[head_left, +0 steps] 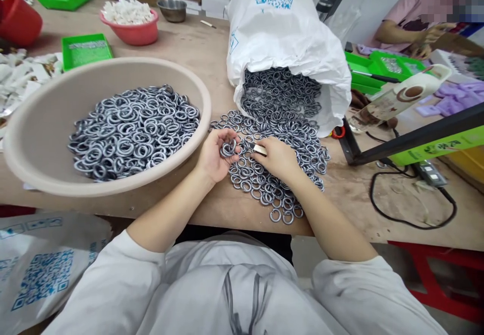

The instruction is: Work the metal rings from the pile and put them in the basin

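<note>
My left hand (214, 159) is palm up with its fingers curled round a few grey rings (228, 148). Facing it, my right hand (279, 157) grips a small tool with a cream-coloured handle (259, 149); its dark tip points at the left hand, and its exact kind is unclear. Beneath both hands, a spread of loose grey rings (260, 186) covers the table. More rings spill from the mouth of a white sack (280, 37) lying behind them. To the left, a wide beige basin (38, 181) holds a heap of similar rings (136, 128).
Behind the basin stand a red bowl of white pieces (130, 35), green trays (86, 65) and a metal bowl (172, 10). At right are a black metal frame (351, 146), a cable (372, 199) and a clear bottle (401, 98). Another person's arm (401, 35) shows far right.
</note>
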A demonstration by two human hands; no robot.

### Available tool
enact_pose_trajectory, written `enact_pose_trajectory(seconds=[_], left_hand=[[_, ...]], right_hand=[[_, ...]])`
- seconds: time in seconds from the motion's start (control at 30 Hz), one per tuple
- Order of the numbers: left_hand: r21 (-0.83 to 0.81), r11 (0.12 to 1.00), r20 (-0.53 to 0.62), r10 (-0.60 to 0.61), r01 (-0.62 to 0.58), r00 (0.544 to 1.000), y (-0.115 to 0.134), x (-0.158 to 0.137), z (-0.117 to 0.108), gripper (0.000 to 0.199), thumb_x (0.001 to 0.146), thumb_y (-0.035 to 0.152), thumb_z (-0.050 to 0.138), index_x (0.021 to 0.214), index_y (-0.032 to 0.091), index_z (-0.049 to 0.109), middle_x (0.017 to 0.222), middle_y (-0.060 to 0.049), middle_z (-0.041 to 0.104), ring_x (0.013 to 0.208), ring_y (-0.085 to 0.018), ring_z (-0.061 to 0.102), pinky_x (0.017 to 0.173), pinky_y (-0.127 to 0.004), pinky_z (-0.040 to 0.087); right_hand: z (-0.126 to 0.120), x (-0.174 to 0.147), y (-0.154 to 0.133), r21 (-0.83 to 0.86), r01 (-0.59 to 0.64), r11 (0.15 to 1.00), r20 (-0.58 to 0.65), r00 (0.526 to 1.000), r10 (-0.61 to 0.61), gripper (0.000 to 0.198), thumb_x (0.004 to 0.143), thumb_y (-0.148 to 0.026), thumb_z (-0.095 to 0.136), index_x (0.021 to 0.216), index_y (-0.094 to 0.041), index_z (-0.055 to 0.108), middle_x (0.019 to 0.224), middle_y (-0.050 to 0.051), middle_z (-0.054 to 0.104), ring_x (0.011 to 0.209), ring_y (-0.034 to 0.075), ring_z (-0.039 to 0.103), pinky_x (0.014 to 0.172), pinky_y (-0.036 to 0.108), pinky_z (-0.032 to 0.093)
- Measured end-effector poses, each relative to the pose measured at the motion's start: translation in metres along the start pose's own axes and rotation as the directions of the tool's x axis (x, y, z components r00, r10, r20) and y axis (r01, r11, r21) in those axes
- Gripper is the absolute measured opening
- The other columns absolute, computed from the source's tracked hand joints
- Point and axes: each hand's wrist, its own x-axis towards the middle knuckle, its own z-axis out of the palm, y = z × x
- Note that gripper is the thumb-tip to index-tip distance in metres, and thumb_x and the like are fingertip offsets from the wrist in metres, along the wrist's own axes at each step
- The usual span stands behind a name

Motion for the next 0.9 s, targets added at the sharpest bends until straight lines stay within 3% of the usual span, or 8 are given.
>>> enact_pose_trajectory(seconds=[0.17, 0.27, 0.33, 0.4, 0.47, 0.53, 0.7, 0.9], left_hand=[[0.06, 0.998, 0.027, 0.007, -0.009, 1.0, -0.005, -0.001, 0.001, 0.026, 0.071, 0.027, 0.074, 0.077, 0.017, 0.051, 0.062, 0.007, 0.047, 0.045, -0.003, 0.042, 0.035, -0.013, 0.023], [0.173, 0.983, 0.033, 0.063, -0.068, 0.997, -0.012, 0.0, 0.001, 0.032, 0.066, 0.026, 0.081, 0.076, 0.018, 0.052, 0.057, 0.01, 0.04, 0.041, -0.002, 0.033, 0.036, -0.014, 0.017], [0.261, 0.96, 0.038, 0.091, -0.098, 0.995, -0.018, 0.0, 0.001, 0.029, 0.069, 0.03, 0.081, 0.078, 0.017, 0.056, 0.055, 0.01, 0.039, 0.04, -0.001, 0.028, 0.036, -0.016, 0.014], [0.335, 0.935, 0.087, 0.089, -0.113, 0.992, -0.024, 0.0, 0.001, 0.029, 0.073, 0.036, 0.08, 0.083, 0.015, 0.062, 0.054, 0.009, 0.039, 0.041, -0.002, 0.026, 0.037, -0.017, 0.014], [0.376, 0.922, 0.173, 0.029, -0.093, 0.984, -0.03, -0.001, 0.001, 0.033, 0.076, 0.044, 0.077, 0.085, 0.015, 0.064, 0.053, 0.009, 0.037, 0.042, -0.003, 0.026, 0.037, -0.018, 0.014], [0.378, 0.925, 0.252, -0.06, -0.042, 0.966, -0.035, -0.003, 0.002, 0.038, 0.077, 0.052, 0.074, 0.082, 0.016, 0.061, 0.055, 0.008, 0.037, 0.043, -0.004, 0.029, 0.037, -0.017, 0.016], [0.333, 0.941, 0.29, -0.163, 0.06, 0.943, -0.039, -0.009, 0.003, 0.043, 0.075, 0.055, 0.074, 0.079, 0.019, 0.051, 0.063, 0.006, 0.044, 0.045, -0.005, 0.037, 0.037, -0.014, 0.022], [0.31, 0.941, 0.285, -0.23, 0.137, 0.93, -0.036, -0.016, 0.01, 0.044, 0.078, 0.055, 0.07, 0.077, 0.018, 0.048, 0.061, 0.006, 0.041, 0.045, -0.005, 0.037, 0.038, -0.013, 0.024]], right_hand=[[0.001, 0.003, 0.009, 0.043, -0.025, 0.999, -0.009, 1.0, 0.025, 0.017, 0.088, -0.033, 0.063, 0.092, -0.02, 0.072, 0.095, 0.011, 0.072, 0.083, 0.025, 0.063, 0.067, 0.032, 0.039], [0.0, 0.004, 0.018, 0.267, -0.046, 0.963, -0.05, 0.997, 0.061, 0.013, 0.086, -0.029, 0.063, 0.085, -0.019, 0.071, 0.083, 0.008, 0.07, 0.076, 0.021, 0.06, 0.067, 0.031, 0.039], [-0.003, 0.002, 0.022, 0.565, -0.011, 0.825, -0.079, 0.995, 0.067, 0.018, 0.085, -0.035, 0.064, 0.09, -0.018, 0.071, 0.079, 0.005, 0.068, 0.069, 0.017, 0.056, 0.064, 0.029, 0.039], [-0.006, -0.002, 0.022, 0.818, 0.028, 0.574, -0.066, 0.997, 0.045, 0.028, 0.085, -0.044, 0.065, 0.095, -0.018, 0.069, 0.075, 0.002, 0.065, 0.057, 0.012, 0.049, 0.055, 0.026, 0.036], [-0.006, -0.008, 0.015, 0.936, 0.02, 0.35, -0.025, 1.0, 0.011, 0.035, 0.083, -0.052, 0.066, 0.096, -0.019, 0.067, 0.072, 0.0, 0.062, 0.048, 0.009, 0.039, 0.046, 0.025, 0.029], [-0.004, -0.014, 0.004, 0.974, 0.022, 0.227, -0.022, 1.0, -0.002, 0.038, 0.082, -0.057, 0.067, 0.092, -0.021, 0.064, 0.07, -0.001, 0.059, 0.047, 0.008, 0.037, 0.043, 0.025, 0.027], [0.006, -0.021, -0.017, 0.968, 0.109, 0.227, -0.118, 0.993, 0.024, 0.041, 0.085, -0.062, 0.063, 0.09, -0.022, 0.059, 0.075, -0.001, 0.058, 0.061, 0.011, 0.052, 0.054, 0.025, 0.044], [0.003, -0.022, -0.014, 0.951, 0.114, 0.289, -0.127, 0.992, 0.028, 0.039, 0.087, -0.061, 0.061, 0.094, -0.022, 0.061, 0.069, -0.003, 0.057, 0.06, 0.012, 0.055, 0.058, 0.026, 0.048]])
